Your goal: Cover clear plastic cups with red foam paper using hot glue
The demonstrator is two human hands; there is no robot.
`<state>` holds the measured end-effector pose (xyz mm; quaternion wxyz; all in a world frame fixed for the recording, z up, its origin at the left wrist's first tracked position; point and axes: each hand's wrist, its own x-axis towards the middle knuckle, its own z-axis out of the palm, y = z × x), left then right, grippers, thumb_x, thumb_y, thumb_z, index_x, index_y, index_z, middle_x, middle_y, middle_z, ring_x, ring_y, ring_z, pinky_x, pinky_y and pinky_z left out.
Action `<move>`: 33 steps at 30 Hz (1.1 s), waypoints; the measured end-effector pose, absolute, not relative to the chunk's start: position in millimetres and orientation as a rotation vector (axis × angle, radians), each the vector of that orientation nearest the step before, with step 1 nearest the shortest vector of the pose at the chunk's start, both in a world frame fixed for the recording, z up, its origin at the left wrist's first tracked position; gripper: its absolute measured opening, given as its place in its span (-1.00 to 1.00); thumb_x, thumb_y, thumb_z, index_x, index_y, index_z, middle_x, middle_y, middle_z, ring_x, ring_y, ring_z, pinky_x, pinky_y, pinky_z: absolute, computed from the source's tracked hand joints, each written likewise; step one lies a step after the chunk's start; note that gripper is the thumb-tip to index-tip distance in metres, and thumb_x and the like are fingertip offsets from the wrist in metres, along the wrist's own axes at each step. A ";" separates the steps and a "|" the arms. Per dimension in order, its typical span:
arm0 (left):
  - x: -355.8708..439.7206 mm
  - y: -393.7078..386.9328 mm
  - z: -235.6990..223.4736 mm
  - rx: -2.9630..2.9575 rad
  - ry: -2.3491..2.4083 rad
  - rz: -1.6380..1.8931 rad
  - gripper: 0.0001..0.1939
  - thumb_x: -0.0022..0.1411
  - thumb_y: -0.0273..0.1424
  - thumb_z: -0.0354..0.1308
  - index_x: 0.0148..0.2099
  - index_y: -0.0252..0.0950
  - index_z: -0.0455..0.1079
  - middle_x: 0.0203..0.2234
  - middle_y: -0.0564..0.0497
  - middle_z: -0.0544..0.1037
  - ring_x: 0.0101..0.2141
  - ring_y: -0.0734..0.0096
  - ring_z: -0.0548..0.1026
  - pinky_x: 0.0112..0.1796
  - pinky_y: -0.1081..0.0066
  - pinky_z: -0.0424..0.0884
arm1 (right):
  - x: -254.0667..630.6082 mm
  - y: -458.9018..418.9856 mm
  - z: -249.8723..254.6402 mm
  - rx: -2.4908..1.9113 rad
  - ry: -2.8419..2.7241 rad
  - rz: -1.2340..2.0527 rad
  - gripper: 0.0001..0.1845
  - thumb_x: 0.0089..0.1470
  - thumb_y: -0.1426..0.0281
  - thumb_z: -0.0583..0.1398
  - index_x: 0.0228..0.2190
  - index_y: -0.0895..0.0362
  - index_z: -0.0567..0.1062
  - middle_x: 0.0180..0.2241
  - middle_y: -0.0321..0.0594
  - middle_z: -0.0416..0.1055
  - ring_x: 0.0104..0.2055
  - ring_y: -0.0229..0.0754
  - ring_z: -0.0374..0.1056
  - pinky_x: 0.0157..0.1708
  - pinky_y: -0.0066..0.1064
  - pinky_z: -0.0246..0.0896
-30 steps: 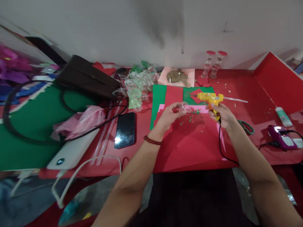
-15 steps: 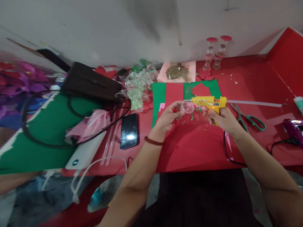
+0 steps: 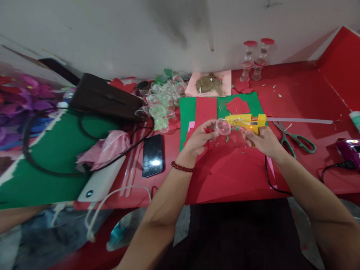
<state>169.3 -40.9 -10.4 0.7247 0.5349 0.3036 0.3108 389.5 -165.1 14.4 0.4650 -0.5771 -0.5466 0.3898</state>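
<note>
Between the fingertips of my left hand [image 3: 203,137] is a small clear plastic cup [image 3: 223,128], its round rim turned up toward me. My right hand [image 3: 260,139] is wrapped round the grip of a yellow hot glue gun [image 3: 244,120], whose orange light is lit. The gun's nozzle points left and lies at the cup's rim; whether it touches cannot be made out. A long translucent glue stick [image 3: 300,120] juts from the gun's back end. Below both hands lie red paper [image 3: 227,172] and a green sheet [image 3: 184,112].
Scissors [image 3: 302,144] lie right of my right hand. Several clear cups [image 3: 161,99] are heaped at the back, beside sand on pink paper [image 3: 189,90]. Joined cup pieces [image 3: 257,69] stand by the wall. A phone [image 3: 152,155], a power bank [image 3: 98,183] and a black cable [image 3: 53,172] lie left.
My hands keep nearly the same pose, with the cup still at the glue gun's nozzle. The view has shifted slightly, and the gun appears a little further left.
</note>
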 end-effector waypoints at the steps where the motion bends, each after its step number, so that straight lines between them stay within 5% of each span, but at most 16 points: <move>1: 169.1 -40.9 -10.5 1.184 0.667 0.686 -0.56 -0.08 -0.34 0.62 -0.11 -0.23 0.64 -0.26 0.00 0.58 -0.48 0.57 0.24 -0.51 0.46 0.13 | 389.6 -165.0 14.7 -1.424 -1.349 0.949 -0.21 0.14 -0.41 0.18 -0.56 0.05 0.39 -0.68 -0.34 0.30 -0.60 -0.31 0.19 -0.50 -0.36 0.14; 21: 167.5 -41.4 -4.7 1.203 0.661 0.690 -0.51 -0.18 -0.21 0.70 -0.18 -0.18 0.65 -0.43 0.06 0.50 -0.50 0.54 0.23 -0.52 0.43 0.12 | 391.9 -163.0 14.7 -1.472 -1.309 0.918 -0.24 0.12 -0.39 0.21 -0.56 0.04 0.38 -0.70 -0.35 0.29 -0.63 -0.32 0.17 -0.55 -0.37 0.07; 33: 161.3 -36.3 -12.1 1.070 0.538 0.690 -0.53 -0.01 -0.10 0.61 -0.14 -0.24 0.63 -0.55 0.10 0.37 -0.54 0.53 0.23 -0.51 0.44 0.15 | 393.9 -162.9 12.0 -1.489 -1.300 0.889 -0.20 0.11 -0.44 0.18 -0.60 0.03 0.37 -0.69 -0.31 0.31 -0.61 -0.30 0.19 -0.55 -0.36 0.10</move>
